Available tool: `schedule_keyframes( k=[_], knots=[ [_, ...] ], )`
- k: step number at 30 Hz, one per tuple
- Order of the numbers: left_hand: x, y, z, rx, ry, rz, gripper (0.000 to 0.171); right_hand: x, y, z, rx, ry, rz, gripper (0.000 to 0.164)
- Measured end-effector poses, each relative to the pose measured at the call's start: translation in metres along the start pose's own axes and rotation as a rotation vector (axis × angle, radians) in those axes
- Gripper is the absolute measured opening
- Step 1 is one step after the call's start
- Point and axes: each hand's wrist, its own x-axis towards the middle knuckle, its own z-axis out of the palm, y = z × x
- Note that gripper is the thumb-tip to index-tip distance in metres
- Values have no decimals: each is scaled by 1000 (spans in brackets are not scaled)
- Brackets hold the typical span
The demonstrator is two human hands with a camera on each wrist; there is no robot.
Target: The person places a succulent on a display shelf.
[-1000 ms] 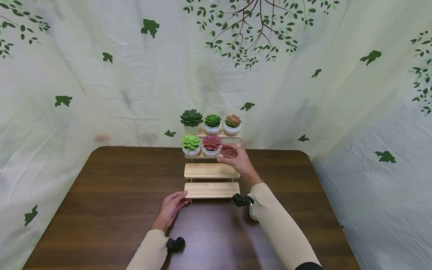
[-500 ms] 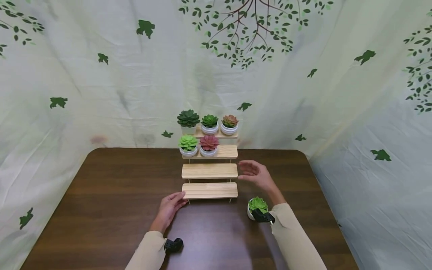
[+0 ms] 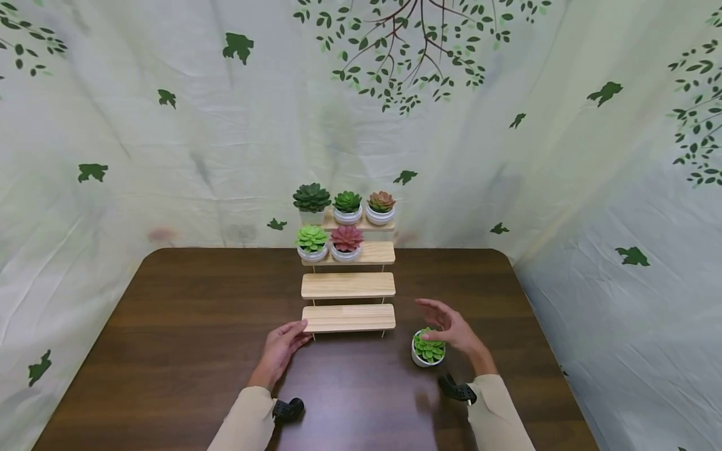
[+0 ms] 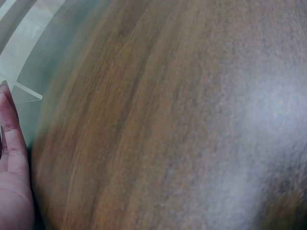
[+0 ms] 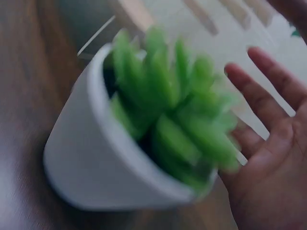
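A tiered stand with pale wooden shelves stands mid-table. My left hand holds the left corner of its lowest shelf; in the left wrist view only part of this hand shows at the edge. To the right of the stand, a bright green potted succulent sits on the table. My right hand hovers over and beside it, fingers parted. Up close in the right wrist view, the white pot looks blurred, and the spread fingers of the right hand are behind the leaves, not closed on it.
On the top shelf stand a dark green succulent, a green one and an orange-brown one. One tier lower are a light green succulent and a pink one. A leaf-printed curtain hangs behind the brown table.
My right hand has left the pink succulent on the second shelf and come back down to the right, to the potted succulent on the table. The left hand keeps its place at the stand.
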Motion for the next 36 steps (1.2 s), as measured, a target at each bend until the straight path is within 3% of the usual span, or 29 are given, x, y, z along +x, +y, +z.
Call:
schedule_keyframes(
  k=[8,15,18,26,36],
  knots=[
    [0,1,-1,-1,-3,0,8,-24,20,-1,82,-74,43,87],
    [1,0,0,-1,-6,-1,8,-37,31,2,27,-51,131,97],
    [0,1,0,-4,-6,-2,8,-41,34,3,6,-48,144,98],
    [-1,1,0,7,-3,-1,8,-44,44,10,55,-19,62,90],
    [0,1,2,3,10,-5,9,-44,46,14,59,59,141,82]
  ],
)
